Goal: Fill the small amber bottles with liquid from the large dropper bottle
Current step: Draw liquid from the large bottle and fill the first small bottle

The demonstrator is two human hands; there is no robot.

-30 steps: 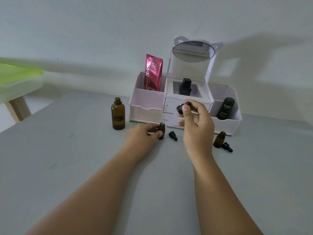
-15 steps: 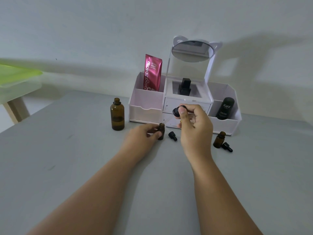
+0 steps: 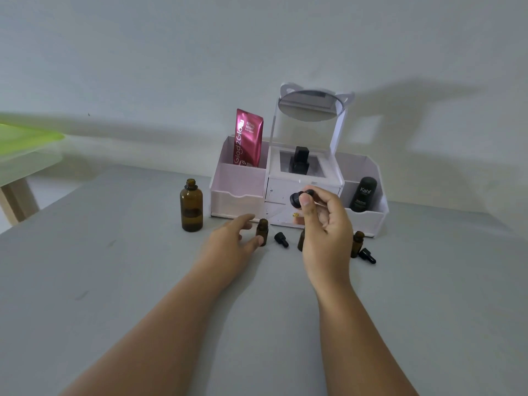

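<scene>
The large amber bottle [image 3: 191, 207] stands uncapped at the left, partly filled. My right hand [image 3: 324, 227] pinches its black dropper cap [image 3: 300, 197] between thumb and fingers, raised above the table; the glass pipette is too faint to make out. A small amber bottle [image 3: 262, 232] stands open beside my left hand [image 3: 228, 244], whose fingers are spread loosely, only the thumb at the bottle's side. A second small bottle [image 3: 300, 240] is half hidden behind my right hand. A third [image 3: 357, 243] stands further right. Two small black caps [image 3: 281, 240] [image 3: 368, 255] lie on the grey table [image 3: 114, 281].
A white and pink organiser [image 3: 237, 195] with a round mirror [image 3: 308, 105] stands against the wall. It holds a pink sachet [image 3: 248, 138], a black item [image 3: 300, 160] and a black Kahf bottle [image 3: 364, 194]. A green-topped table [image 3: 23, 138] is at far left.
My left hand has loosened its grip on the small bottle, its index finger lifting away. My right hand with the dropper cap has shifted slightly left and lower.
</scene>
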